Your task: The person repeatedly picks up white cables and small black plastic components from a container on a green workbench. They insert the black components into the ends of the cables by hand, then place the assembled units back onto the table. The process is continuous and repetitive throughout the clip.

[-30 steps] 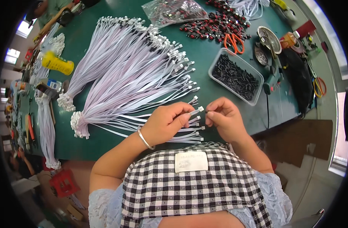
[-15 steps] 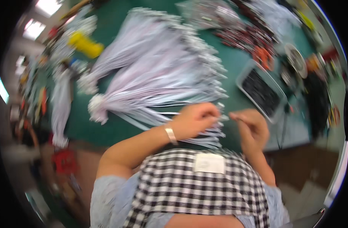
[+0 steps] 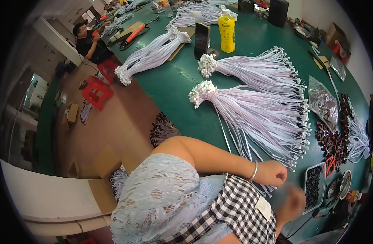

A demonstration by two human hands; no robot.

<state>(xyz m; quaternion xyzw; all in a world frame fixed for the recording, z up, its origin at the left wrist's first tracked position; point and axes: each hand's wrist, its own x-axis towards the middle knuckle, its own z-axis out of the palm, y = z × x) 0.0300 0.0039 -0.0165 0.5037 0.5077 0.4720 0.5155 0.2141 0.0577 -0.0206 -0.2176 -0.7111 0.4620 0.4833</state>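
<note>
My left hand (image 3: 270,173), with a bracelet at the wrist, is closed in a loose fist over the near ends of white ribbon cables; whatever its fingers hold is hidden. My right hand (image 3: 293,201) is beside it on the right, its fingers smeared by motion. Just beyond the left hand lies a fanned bundle of white ribbon cables (image 3: 255,116), gathered at a clump of white connectors on its left. Another fanned bundle (image 3: 255,69) lies behind it. A clear tray of small black parts (image 3: 313,185) sits to the right of my hands.
Orange-handled scissors (image 3: 330,164), loose dark red-and-black parts (image 3: 333,142) and a plastic bag (image 3: 323,101) are at the right. Farther back stand a yellow bottle (image 3: 227,32) and a phone (image 3: 201,40). Red stools (image 3: 96,92) and a seated person (image 3: 91,42) are at far left.
My view has swung to the left, bringing in the floor, stools and another person. My hands now appear farther right and lower, still close together. The cable bundles stay on the table.
</note>
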